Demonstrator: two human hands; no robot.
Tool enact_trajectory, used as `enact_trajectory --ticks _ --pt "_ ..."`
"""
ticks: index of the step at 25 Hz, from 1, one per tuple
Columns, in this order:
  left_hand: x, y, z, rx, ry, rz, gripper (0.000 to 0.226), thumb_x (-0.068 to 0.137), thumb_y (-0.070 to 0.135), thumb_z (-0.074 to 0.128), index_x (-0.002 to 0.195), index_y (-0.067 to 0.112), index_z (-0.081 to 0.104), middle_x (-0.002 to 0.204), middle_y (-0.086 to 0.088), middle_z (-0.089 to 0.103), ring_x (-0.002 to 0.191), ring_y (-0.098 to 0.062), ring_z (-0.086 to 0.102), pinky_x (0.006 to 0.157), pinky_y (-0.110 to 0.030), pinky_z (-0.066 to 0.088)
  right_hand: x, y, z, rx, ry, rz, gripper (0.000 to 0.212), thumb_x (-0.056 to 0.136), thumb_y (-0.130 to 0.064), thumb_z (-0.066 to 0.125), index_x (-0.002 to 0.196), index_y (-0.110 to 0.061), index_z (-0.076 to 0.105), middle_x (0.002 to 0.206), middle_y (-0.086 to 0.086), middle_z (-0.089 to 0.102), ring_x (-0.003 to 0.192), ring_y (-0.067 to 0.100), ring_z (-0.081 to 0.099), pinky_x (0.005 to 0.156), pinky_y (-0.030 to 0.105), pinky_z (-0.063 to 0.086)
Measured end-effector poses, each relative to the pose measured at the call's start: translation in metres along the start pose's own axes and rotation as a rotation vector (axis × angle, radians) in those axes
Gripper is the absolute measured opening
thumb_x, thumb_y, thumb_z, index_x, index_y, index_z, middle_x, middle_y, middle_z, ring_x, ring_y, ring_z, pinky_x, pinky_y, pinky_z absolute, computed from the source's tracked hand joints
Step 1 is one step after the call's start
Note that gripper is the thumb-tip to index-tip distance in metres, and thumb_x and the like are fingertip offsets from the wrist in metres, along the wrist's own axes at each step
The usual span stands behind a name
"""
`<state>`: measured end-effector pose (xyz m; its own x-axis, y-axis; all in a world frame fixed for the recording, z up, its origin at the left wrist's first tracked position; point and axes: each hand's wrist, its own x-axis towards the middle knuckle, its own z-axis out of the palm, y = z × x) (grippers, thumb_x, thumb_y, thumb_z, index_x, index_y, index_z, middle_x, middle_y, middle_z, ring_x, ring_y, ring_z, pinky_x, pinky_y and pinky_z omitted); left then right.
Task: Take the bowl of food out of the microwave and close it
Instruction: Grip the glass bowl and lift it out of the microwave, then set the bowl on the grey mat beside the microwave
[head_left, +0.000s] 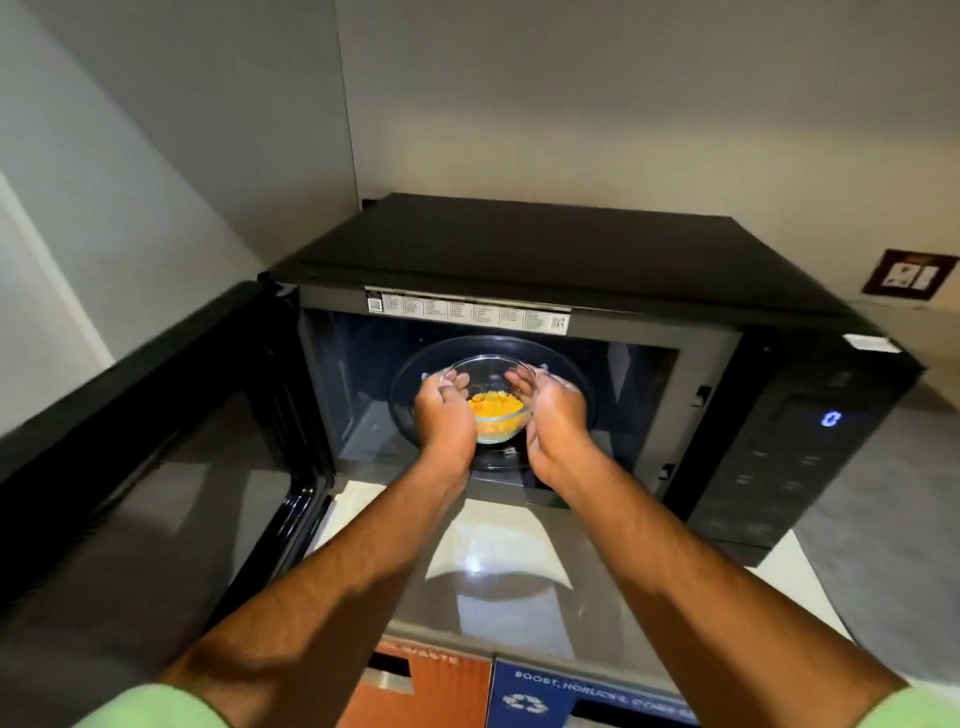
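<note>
The black microwave (571, 249) sits on a pale counter (498, 561) against a grey wall. Its door (140, 467) hangs wide open to the left. The display (831, 419) on the right-hand control panel glows blue. Inside the cavity lies a dark round turntable (561, 364), and the clear glass bowl (491, 369) rests on it near the front, holding yellow-orange food (496, 404).

Both bare forearms reach in from below. The left hand (441, 410) cups the bowl's left side, fingers curled over the rim. The right hand (550, 410) is spread and curved at the bowl's right side, fingers by the rim; whether its palm touches the glass I cannot tell. Green sleeves (156, 709) show at the bottom corners.
</note>
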<state>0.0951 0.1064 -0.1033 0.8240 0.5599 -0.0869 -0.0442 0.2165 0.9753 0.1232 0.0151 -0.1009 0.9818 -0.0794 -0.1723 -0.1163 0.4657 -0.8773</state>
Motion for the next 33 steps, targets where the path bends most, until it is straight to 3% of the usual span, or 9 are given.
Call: enact_trajectory --ticks 3,6,8,11,16,20,27,30,33 --pt "-0.028 0.011 -0.011 0.053 -0.013 -0.027 0.036 0.103 0.014 0.031 0.13 0.01 0.056 0.124 -0.01 0.067 0.11 -0.022 0.064 0.078 -0.024 0.05 -0.036 -0.013 -0.007 -0.077 0.004 0.052 0.027 0.103 -0.014 0.044 0.095 -0.013 0.07 0.102 0.009 0.076 0.105 0.024 0.071 0.099 0.041 0.055" --pt "-0.069 0.017 -0.025 0.132 -0.041 -0.025 0.035 0.104 0.02 0.031 0.13 0.017 0.055 0.125 -0.004 0.065 0.109 -0.019 0.063 0.07 -0.019 0.048 -0.078 -0.024 -0.023 -0.119 -0.016 0.11 0.022 0.097 -0.016 0.058 0.114 -0.009 0.071 0.114 0.015 0.075 0.11 0.031 0.07 0.1 0.047 0.055" --pt "-0.1 0.021 -0.034 0.158 -0.053 -0.022 0.034 0.105 0.023 0.032 0.13 0.017 0.054 0.123 -0.005 0.064 0.109 -0.021 0.062 0.074 -0.023 0.052 -0.108 -0.031 -0.035 -0.167 -0.032 0.15 0.023 0.095 -0.022 0.062 0.114 -0.015 0.073 0.11 0.015 0.076 0.105 0.034 0.072 0.09 0.047 0.06" --pt "-0.137 0.033 -0.041 0.163 -0.105 0.006 0.032 0.105 0.019 0.035 0.127 0.011 0.057 0.124 -0.015 0.064 0.114 -0.031 0.063 0.095 -0.042 0.053 -0.152 -0.047 -0.056 -0.207 -0.052 0.161 0.023 0.095 -0.031 0.063 0.114 -0.022 0.072 0.107 0.011 0.077 0.099 0.031 0.075 0.079 0.045 0.064" --pt "-0.177 0.042 -0.045 0.18 -0.244 0.014 0.033 0.105 0.012 0.036 0.127 0.002 0.058 0.124 -0.018 0.066 0.117 -0.033 0.062 0.087 -0.03 0.049 -0.203 -0.061 -0.089 -0.29 -0.04 0.067 0.028 0.099 -0.039 0.055 0.124 -0.031 0.066 0.115 0.002 0.075 0.101 0.023 0.074 0.077 0.039 0.064" --pt "-0.212 0.046 -0.042 0.186 -0.34 0.031 0.032 0.104 0.014 0.038 0.128 0.007 0.057 0.128 -0.012 0.065 0.122 -0.028 0.06 0.094 -0.031 0.049 -0.238 -0.082 -0.108 -0.344 0.008 -0.001 0.033 0.103 -0.033 0.048 0.131 -0.021 0.062 0.126 0.007 0.07 0.11 0.026 0.07 0.084 0.046 0.062" --pt "-0.281 0.034 0.023 0.184 -0.45 0.031 0.024 0.105 0.021 0.037 0.118 0.022 0.057 0.117 -0.002 0.064 0.1 -0.008 0.062 0.067 -0.009 0.049 -0.259 -0.13 -0.188 -0.391 0.122 -0.101 0.025 0.103 -0.032 0.049 0.12 -0.027 0.067 0.119 0.004 0.071 0.106 0.023 0.07 0.08 0.047 0.063" --pt "-0.303 0.02 0.069 0.174 -0.492 0.001 0.028 0.104 0.022 0.039 0.124 0.016 0.058 0.121 -0.007 0.065 0.105 -0.014 0.063 0.073 -0.014 0.049 -0.25 -0.152 -0.234 -0.4 0.17 -0.104 0.028 0.105 -0.025 0.043 0.123 -0.021 0.065 0.121 0.005 0.071 0.106 0.028 0.07 0.082 0.054 0.061" --pt "-0.323 0.001 0.123 0.178 -0.506 -0.013 0.025 0.104 0.026 0.042 0.123 0.021 0.058 0.122 -0.005 0.064 0.1 -0.009 0.062 0.072 -0.011 0.049 -0.228 -0.175 -0.284 -0.398 0.223 -0.101 0.029 0.106 -0.026 0.042 0.12 -0.02 0.067 0.117 0.004 0.073 0.101 0.025 0.073 0.073 0.049 0.064"
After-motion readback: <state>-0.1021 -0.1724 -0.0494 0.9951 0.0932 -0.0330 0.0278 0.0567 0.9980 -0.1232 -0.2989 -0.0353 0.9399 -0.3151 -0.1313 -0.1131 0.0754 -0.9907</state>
